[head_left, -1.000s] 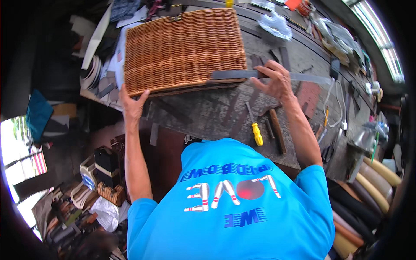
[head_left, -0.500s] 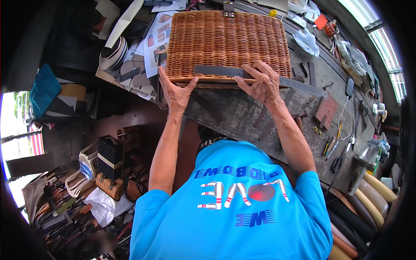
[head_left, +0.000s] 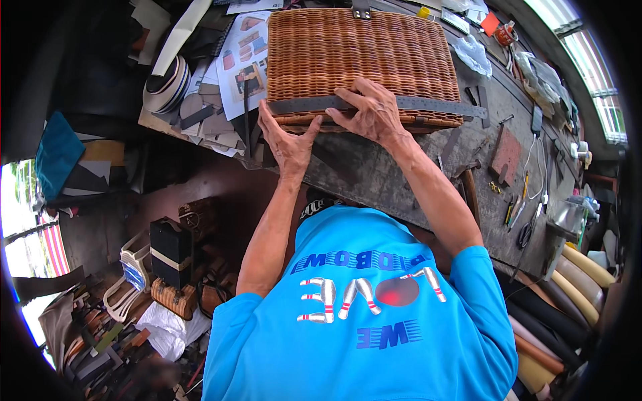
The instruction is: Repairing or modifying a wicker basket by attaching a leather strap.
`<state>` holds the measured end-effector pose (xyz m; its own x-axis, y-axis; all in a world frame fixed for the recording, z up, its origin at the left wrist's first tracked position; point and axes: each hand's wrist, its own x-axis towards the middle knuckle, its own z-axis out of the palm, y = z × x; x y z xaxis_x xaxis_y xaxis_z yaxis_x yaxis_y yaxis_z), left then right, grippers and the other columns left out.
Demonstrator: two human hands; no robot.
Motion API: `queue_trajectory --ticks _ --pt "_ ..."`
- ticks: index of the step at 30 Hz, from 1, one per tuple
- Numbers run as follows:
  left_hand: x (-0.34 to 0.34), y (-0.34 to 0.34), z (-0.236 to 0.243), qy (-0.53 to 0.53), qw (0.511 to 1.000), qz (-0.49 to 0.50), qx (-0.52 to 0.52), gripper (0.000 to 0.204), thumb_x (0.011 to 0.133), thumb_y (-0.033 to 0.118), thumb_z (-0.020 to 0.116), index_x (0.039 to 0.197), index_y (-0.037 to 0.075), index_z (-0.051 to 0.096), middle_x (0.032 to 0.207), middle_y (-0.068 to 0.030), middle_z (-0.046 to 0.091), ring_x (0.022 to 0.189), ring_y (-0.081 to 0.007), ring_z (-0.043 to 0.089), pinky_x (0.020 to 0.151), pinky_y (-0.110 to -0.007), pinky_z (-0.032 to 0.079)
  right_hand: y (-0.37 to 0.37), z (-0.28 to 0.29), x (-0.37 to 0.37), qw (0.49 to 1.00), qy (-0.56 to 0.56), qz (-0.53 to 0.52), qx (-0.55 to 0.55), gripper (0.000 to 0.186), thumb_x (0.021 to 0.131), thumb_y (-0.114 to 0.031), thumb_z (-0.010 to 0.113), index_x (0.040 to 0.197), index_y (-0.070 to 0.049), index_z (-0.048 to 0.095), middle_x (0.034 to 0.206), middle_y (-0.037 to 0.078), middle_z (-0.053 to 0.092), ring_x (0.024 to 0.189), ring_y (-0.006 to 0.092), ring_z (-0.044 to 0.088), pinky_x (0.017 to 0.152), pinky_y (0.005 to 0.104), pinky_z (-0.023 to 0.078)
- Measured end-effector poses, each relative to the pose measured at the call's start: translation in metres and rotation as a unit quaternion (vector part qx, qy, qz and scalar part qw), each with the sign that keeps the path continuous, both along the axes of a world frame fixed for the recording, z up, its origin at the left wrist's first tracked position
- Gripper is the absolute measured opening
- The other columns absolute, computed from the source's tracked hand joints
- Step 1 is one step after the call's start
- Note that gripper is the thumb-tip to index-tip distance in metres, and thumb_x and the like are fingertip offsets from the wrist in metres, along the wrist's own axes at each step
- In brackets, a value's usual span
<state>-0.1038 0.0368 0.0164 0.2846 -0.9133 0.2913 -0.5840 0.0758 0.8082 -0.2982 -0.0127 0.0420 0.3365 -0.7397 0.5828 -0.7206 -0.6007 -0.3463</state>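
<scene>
Nearest, the left hand [head_left: 291,147] braces the front left corner of the basket, thumb and fingers spread apart; whether it also pins the end of the ruler cannot be told. The right hand [head_left: 374,117] grasps the long dark ruler [head_left: 435,103] between thumb and fingers, near its middle. The step in hand looks to be lining that ruler up along the basket's near edge; the next move calls for keeping it flush and unslipping, the left hand serving as a stop. The ruler lies across the near side of the wicker, its right end jutting past the basket's side. The basket [head_left: 361,50] sits on the workbench [head_left: 401,170], just right of some printed sheets [head_left: 241,60]. It is a boxy, reddish-brown weave in tight, even rows, slightly glossy, with a darker lower edge. At its far side is a dark riveted tab [head_left: 361,9].
</scene>
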Motion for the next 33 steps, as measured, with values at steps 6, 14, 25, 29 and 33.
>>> queue_trajectory --ticks 6,14,25,29,33 --pt "-0.001 0.001 0.001 0.031 0.999 0.001 -0.003 0.126 0.069 0.057 0.087 0.154 0.000 0.014 0.142 -0.0261 0.034 0.137 -0.0412 0.035 0.111 -0.054 0.036 0.001 -0.004 0.000 0.999 0.029 0.004 -0.012 0.042 0.079 -0.038 0.081 0.112 -0.014 0.072 0.087 0.005 0.056 0.077 0.0237 0.060 0.069 0.0374 0.053" --pt "0.000 0.001 -0.002 0.025 1.000 0.005 -0.004 0.126 0.069 0.055 0.087 0.155 0.000 0.013 0.144 -0.0267 0.031 0.137 -0.0423 0.035 0.112 -0.055 0.034 0.002 -0.006 0.001 0.999 0.032 0.010 -0.040 0.041 0.081 -0.040 0.079 0.112 -0.013 0.071 0.086 0.005 0.054 0.077 0.0229 0.059 0.071 0.0374 0.053" --pt "0.000 -0.001 0.004 0.020 0.999 -0.006 0.024 0.125 0.070 0.050 0.089 0.155 0.001 0.012 0.142 -0.0261 0.032 0.135 -0.0422 0.034 0.112 -0.054 0.034 0.002 -0.003 -0.003 0.998 0.052 0.002 -0.042 0.040 0.082 -0.040 0.079 0.110 -0.012 0.070 0.088 0.006 0.056 0.079 0.0228 0.060 0.070 0.0369 0.053" --pt "0.002 0.002 0.003 0.009 0.999 0.000 0.037 0.128 0.070 0.051 0.088 0.156 0.000 0.009 0.144 -0.0277 0.028 0.135 -0.0438 0.034 0.110 -0.056 0.035 0.018 0.040 -0.042 0.990 0.029 -0.120 -0.062 0.036 0.082 -0.038 0.080 0.103 -0.009 0.075 0.076 0.003 0.059 0.068 0.0163 0.059 0.059 0.0328 0.052" --pt "0.000 -0.001 0.001 -0.025 0.999 0.000 0.032 0.126 0.069 0.052 0.088 0.154 -0.003 0.013 0.141 -0.0298 0.032 0.133 -0.0445 0.036 0.108 -0.056 0.036 0.074 0.041 -0.183 0.941 -0.011 -0.339 0.008 0.037 0.087 -0.032 0.078 0.113 -0.007 0.075 0.083 0.009 0.066 0.076 0.0210 0.065 0.068 0.0368 0.052"
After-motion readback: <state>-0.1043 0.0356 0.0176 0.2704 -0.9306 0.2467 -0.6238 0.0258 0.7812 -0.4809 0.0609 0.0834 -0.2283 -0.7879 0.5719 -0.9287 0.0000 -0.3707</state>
